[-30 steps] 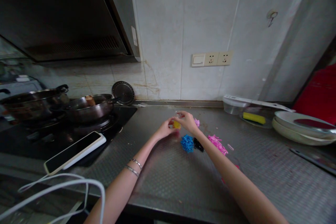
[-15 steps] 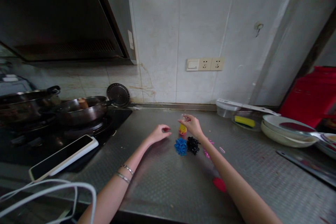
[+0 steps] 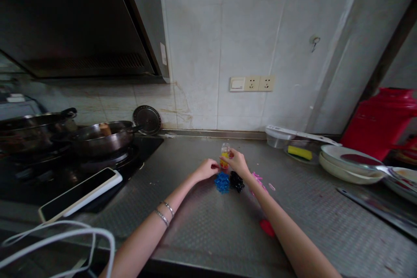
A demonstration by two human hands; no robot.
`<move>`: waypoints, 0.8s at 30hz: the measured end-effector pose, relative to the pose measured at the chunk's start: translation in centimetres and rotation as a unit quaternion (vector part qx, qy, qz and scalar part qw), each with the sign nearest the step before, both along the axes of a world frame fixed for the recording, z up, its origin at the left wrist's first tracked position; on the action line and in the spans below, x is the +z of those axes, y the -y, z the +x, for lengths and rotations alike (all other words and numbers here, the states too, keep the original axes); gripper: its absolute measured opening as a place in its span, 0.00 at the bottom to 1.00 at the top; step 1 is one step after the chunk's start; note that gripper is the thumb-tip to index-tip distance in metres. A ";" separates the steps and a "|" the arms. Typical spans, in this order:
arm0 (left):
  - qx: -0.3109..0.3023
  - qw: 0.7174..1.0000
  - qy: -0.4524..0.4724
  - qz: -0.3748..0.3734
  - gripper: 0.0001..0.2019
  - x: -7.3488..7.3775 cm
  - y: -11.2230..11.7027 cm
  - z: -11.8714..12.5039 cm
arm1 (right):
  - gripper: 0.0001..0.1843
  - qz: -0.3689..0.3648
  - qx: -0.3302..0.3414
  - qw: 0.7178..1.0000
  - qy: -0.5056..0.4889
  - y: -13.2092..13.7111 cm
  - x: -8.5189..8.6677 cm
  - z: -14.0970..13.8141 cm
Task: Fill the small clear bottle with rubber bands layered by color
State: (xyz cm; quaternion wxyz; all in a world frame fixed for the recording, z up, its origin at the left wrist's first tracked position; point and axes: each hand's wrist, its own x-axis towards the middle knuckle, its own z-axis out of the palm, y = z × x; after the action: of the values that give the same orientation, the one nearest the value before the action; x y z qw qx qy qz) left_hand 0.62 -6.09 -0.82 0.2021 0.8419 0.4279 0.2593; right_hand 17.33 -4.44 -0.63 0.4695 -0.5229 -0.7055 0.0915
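Note:
My right hand (image 3: 238, 161) is closed round a small clear jar (image 3: 224, 153) that stands upright on the steel counter (image 3: 211, 221) with yellow and red bits in it. My left hand (image 3: 207, 168) is pinched shut beside the jar, a small red piece between its fingertips. Just in front of both hands lie a blue pile of small clips (image 3: 222, 182) and a black pile (image 3: 236, 181). Loose pink clips (image 3: 259, 180) lie to the right, partly behind my right forearm. A red lid (image 3: 267, 227) rests on the counter under that arm.
At the left a stove carries a pan (image 3: 100, 137) and a wok (image 3: 29, 128); a phone (image 3: 78, 193) lies on its front edge, with white cable (image 3: 61, 234) below. At the right are stacked plates (image 3: 350, 163), a yellow sponge (image 3: 299, 152), a clear tub (image 3: 276, 137) and a red container (image 3: 379, 121).
My left hand drew away from the jar half a second ago and has come back to it with a red piece. The jar now stands upright. The view shifted slightly.

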 end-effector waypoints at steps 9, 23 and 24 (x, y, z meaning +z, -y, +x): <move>-0.117 0.976 -0.180 -0.044 0.07 4.0 -2.2 1.3 | 0.14 -0.003 0.014 1.000 -0.019 0.2 0.0 -0.2; -0.165 0.939 -0.247 -0.174 0.12 3.5 -1.7 1.7 | 0.16 -0.011 0.021 1.000 -0.020 0.6 0.3 -0.3; -0.165 0.939 -0.241 -0.180 0.11 3.6 -1.7 1.6 | 0.16 -0.011 0.022 0.999 -0.022 0.5 0.3 -0.3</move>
State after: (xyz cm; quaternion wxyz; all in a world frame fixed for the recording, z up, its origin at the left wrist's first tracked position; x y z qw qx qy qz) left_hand 2.23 -4.39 2.81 0.2810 0.8875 0.3585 -0.0701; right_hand 17.05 -4.98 -0.33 0.4769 -0.5104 -0.7053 0.1208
